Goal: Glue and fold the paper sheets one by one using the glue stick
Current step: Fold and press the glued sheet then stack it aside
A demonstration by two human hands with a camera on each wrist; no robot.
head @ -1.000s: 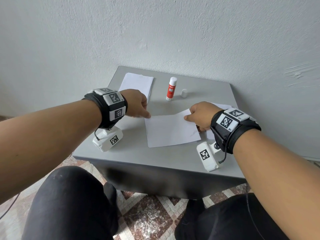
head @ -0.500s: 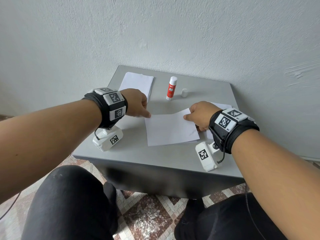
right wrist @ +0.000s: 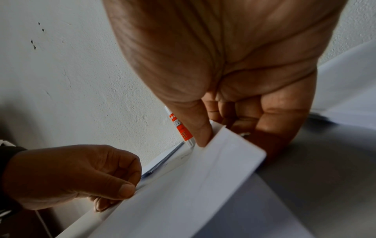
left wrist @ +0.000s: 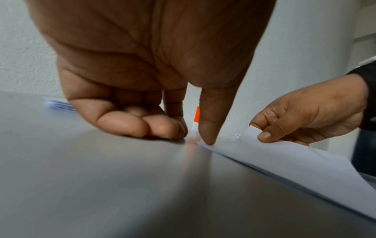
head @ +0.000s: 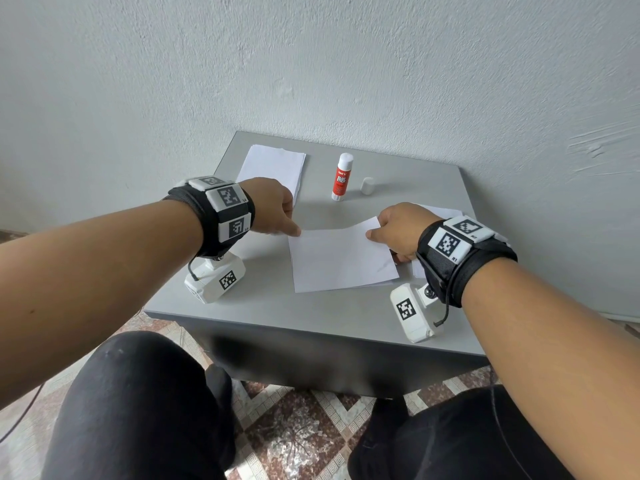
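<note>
The sheet (head: 341,261) lies folded over at the centre of the bench (head: 277,317). The left hand (head: 273,209) pins its far left corner with the thumb tip, other fingers curled and empty. The right hand (head: 398,230) pinches the raised far right corner. The glue stick (head: 342,181) stands uncapped behind the sheet, cap (head: 367,185) beside it. Judged progress: this sheet's fold is being aligned, pressing remains. A paper stack (head: 270,168) sits far left and more sheets (head: 446,213) lie under the right hand; which pile is finished cannot be told.
</note>
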